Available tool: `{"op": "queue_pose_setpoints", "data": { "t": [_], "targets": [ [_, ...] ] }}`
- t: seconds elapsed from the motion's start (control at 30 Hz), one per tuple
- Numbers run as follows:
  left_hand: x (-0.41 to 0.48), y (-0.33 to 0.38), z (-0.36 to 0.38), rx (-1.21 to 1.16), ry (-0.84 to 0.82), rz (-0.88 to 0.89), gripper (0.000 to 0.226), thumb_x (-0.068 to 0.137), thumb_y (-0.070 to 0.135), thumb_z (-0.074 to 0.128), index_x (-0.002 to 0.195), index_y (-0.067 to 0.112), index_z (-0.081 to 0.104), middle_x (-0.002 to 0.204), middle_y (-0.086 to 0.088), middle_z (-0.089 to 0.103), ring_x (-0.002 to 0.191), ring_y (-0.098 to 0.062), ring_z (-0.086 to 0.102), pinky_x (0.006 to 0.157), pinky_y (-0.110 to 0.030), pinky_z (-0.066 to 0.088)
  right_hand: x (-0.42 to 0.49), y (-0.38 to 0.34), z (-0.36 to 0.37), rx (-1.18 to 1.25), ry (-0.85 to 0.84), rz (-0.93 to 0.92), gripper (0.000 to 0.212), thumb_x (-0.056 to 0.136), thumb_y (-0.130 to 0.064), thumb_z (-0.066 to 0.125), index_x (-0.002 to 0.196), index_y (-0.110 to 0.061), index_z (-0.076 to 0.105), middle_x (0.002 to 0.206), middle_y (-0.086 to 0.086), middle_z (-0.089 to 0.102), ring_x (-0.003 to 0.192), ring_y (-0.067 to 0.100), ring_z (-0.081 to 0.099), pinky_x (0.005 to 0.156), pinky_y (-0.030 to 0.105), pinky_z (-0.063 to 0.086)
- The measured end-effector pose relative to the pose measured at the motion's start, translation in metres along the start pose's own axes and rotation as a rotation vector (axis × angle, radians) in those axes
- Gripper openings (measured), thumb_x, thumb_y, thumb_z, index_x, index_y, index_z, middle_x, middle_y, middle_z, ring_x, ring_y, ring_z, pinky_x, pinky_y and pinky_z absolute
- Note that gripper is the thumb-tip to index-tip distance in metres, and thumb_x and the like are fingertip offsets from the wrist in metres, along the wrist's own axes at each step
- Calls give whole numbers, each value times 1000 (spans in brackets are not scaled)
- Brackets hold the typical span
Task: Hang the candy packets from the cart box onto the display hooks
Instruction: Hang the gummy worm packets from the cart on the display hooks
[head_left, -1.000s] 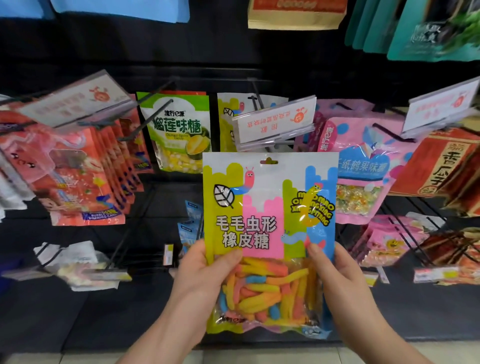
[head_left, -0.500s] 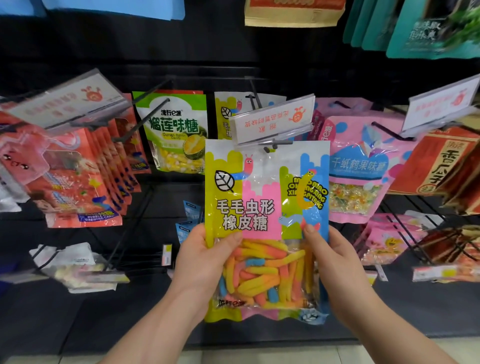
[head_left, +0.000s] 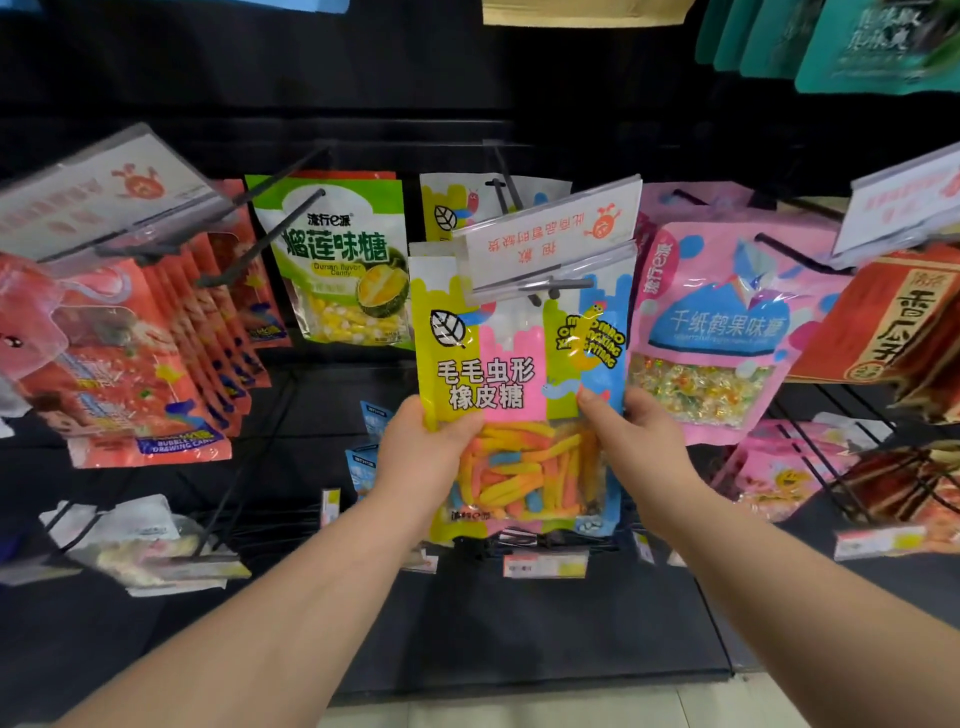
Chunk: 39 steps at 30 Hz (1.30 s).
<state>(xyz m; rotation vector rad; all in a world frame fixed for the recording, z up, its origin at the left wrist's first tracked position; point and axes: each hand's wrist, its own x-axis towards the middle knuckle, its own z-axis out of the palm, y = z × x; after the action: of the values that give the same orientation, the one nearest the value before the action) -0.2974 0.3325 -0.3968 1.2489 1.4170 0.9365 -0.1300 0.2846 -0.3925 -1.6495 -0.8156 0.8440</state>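
Observation:
I hold a yellow, pink and blue gummy-worm candy packet (head_left: 511, 364) upright in front of the display. My left hand (head_left: 423, 457) grips its left edge with the thumb across the front. My right hand (head_left: 631, 441) grips its right edge the same way. The packet's top sits behind the tip of a black display hook (head_left: 550, 286) that carries a clear price-tag holder (head_left: 550, 234). A matching packet (head_left: 467, 208) hangs further back on that hook. Whether the hook passes through the held packet's hole is hidden by the tag holder.
A green durian candy packet (head_left: 337, 260) hangs to the left, past it a row of red packets (head_left: 130, 374). Pink packets (head_left: 717, 332) and red-orange packets (head_left: 893, 317) hang to the right. Teal bags (head_left: 857, 41) hang above right. More hooks with packets sit lower down (head_left: 145, 545).
Both hands have raised the gummy-worm packet and pushed it toward the display, so its top has gone from below the hook's tag holder to behind it.

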Motion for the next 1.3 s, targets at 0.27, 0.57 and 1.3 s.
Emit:
{"op": "queue_pose_setpoints", "data": {
  "t": [0.27, 0.57, 1.3],
  "targets": [
    [49, 4, 9, 220, 28, 80, 34, 85, 28, 70, 114, 10, 63, 110, -5, 66, 101, -23, 60, 83, -30, 45, 40, -2, 12, -136, 37, -11, 21, 92, -34, 58, 84, -15, 59, 76, 0, 54, 75, 17, 49, 62, 29, 41],
    [66, 7, 16, 263, 75, 54, 39, 85, 28, 70, 117, 7, 60, 119, -8, 65, 111, -28, 59, 83, -30, 43, 55, -6, 13, -191, 0, 1, 31, 94, -32, 57, 108, -5, 62, 84, 2, 58, 72, 15, 52, 61, 28, 41],
    [-81, 77, -37, 1402, -129, 253, 86, 92, 59, 44, 155, 21, -1, 163, -7, 4, 150, -34, -3, 119, -55, 7, -59, -83, -36, -1392, -369, -514, 65, 94, -48, 46, 148, -21, 21, 159, 5, 15, 148, 30, 8, 116, 53, 15]
  ]
}}
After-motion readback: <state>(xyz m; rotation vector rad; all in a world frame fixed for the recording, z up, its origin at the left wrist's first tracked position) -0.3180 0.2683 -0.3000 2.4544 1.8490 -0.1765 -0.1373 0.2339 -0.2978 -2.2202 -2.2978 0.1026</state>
